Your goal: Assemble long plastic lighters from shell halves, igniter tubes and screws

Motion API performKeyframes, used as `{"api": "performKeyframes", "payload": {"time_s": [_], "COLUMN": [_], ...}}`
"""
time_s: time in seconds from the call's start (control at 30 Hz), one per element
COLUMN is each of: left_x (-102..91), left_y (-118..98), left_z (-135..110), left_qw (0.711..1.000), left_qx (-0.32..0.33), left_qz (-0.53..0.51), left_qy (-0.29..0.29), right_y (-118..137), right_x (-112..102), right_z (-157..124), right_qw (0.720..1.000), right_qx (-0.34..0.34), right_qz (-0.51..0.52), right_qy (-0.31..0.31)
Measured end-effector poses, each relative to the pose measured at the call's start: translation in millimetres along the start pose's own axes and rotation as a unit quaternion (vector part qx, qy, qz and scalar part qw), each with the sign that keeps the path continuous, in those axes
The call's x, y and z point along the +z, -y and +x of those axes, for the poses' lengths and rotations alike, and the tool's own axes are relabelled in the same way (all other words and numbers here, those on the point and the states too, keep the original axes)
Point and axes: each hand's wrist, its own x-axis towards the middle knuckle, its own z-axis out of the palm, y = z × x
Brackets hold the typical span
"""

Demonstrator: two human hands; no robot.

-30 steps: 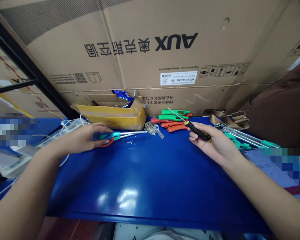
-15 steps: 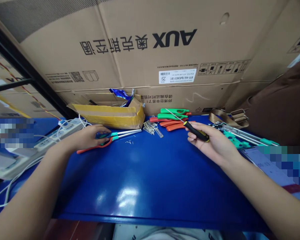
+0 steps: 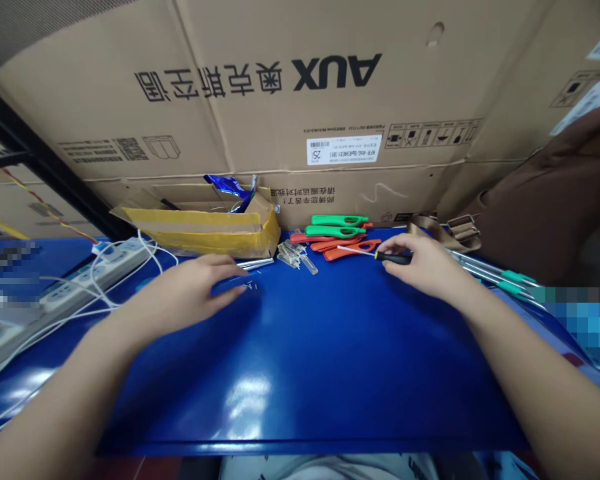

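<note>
My right hand (image 3: 427, 267) grips a screwdriver (image 3: 394, 258) with a black and yellow handle, its thin shaft pointing left over orange plastic casings (image 3: 353, 250). Two green casings (image 3: 336, 231) lie just behind those. Left of the casings is a small pile of clear plastic pieces (image 3: 293, 255). Over the left part of the table, my left hand (image 3: 193, 293) is open, thumb and fingers apart, with nothing visible between them. Small screws (image 3: 251, 287) lie by its fingertips. Thin metal tubes (image 3: 257, 264) show behind that hand, the rest of them hidden by it.
A yellow-taped cardboard box (image 3: 205, 233) stands at the back before a large upright carton (image 3: 260, 40). White power strips (image 3: 100, 267) and cables run along the left. More metal rods with green parts (image 3: 510, 280) and a brown strap (image 3: 435, 233) lie right.
My left hand has come off the red- and teal-ended tubes and moved right, fingers opening. My right hand has turned the screwdriver nearly level. The view has shifted slightly.
</note>
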Motion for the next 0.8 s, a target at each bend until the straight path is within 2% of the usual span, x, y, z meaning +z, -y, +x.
{"api": "performKeyframes", "payload": {"time_s": [0.1,0.17,0.27,0.37,0.53,0.7,0.8], "left_x": [12.5,20.7,33.0,47.9,70.8,77.3,76.8], "left_y": [-43,-69,-90,-92,-83,-75,-74], "left_z": [9,14,22,27,28,30,31], "left_qw": [0.997,0.989,0.984,0.981,0.971,0.966,0.963], "left_qx": [0.023,0.03,0.038,0.05,0.055,0.05,0.052], "left_qz": [-0.075,-0.143,-0.176,-0.184,-0.223,-0.242,-0.249], "left_qy": [-0.015,-0.006,-0.01,-0.037,-0.067,-0.081,-0.086], "right_y": [-11,-17,-24,-26,-24,-29,-32], "right_x": [2,4,5,1,-2,4,8], "right_z": [2,3,3,2,4,7,7], "right_qw": [0.996,0.992,0.984,0.972,0.952,0.939,0.937], "right_qx": [-0.001,0.003,0.031,0.075,0.134,0.163,0.143], "right_qz": [-0.068,-0.094,-0.154,-0.209,-0.269,-0.304,-0.318], "right_qy": [0.064,0.079,0.079,0.073,0.048,0.015,-0.012]}}
